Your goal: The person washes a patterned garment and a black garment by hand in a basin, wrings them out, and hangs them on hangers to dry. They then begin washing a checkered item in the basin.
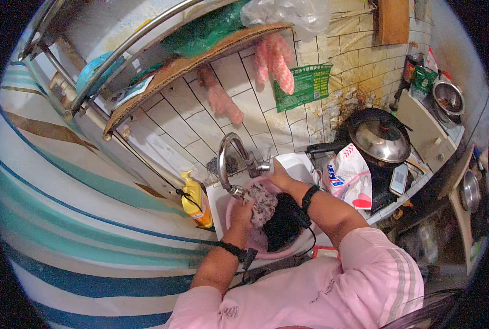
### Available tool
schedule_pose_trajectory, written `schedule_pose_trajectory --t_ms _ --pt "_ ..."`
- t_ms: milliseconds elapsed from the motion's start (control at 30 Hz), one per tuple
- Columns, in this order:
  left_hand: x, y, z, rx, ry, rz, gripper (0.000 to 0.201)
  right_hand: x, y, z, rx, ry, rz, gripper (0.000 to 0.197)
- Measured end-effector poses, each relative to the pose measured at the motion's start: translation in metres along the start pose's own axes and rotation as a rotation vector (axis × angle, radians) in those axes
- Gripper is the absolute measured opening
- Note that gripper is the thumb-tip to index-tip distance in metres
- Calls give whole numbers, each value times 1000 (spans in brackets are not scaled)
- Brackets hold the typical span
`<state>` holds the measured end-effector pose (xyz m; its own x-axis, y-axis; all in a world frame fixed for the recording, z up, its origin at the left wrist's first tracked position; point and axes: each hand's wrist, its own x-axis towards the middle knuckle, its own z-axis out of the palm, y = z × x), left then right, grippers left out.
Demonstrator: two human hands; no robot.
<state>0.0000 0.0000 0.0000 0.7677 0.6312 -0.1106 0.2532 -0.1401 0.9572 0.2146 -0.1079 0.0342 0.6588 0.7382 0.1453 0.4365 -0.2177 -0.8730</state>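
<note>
Under the spout of a chrome faucet (226, 148), my left hand (243, 215) grips a wet-looking, grey-pink patterned cloth (262, 205). My right hand (278, 175) is at the faucet's lever handle (265, 165), with its fingers closed against it. Below both hands a pink basin (259, 242) rests in a white sink (216, 198). Dark black fabric (284, 227) fills much of the basin. Each wrist wears a black band with a small device and cable.
A yellow pump bottle (195, 200) stands left of the sink, beside a striped curtain (107, 219). To the right are a white-and-pink bag (350, 178), a lidded wok (379, 137) and a phone (398, 180). Pink gloves (274, 60) hang below a shelf (195, 63).
</note>
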Motion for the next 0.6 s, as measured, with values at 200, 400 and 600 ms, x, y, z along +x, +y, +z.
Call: schedule_pose_trajectory --t_ms 200,400,600 --pt "-48 100 14 251 98 -148 47 47 26 23 101 -31 63 81" --pt "-32 25 -6 128 179 -17 46 0 24 34 494 -260 95 71" --pt "-61 74 13 -462 84 46 48 -107 -66 44 129 -132 -134 71"
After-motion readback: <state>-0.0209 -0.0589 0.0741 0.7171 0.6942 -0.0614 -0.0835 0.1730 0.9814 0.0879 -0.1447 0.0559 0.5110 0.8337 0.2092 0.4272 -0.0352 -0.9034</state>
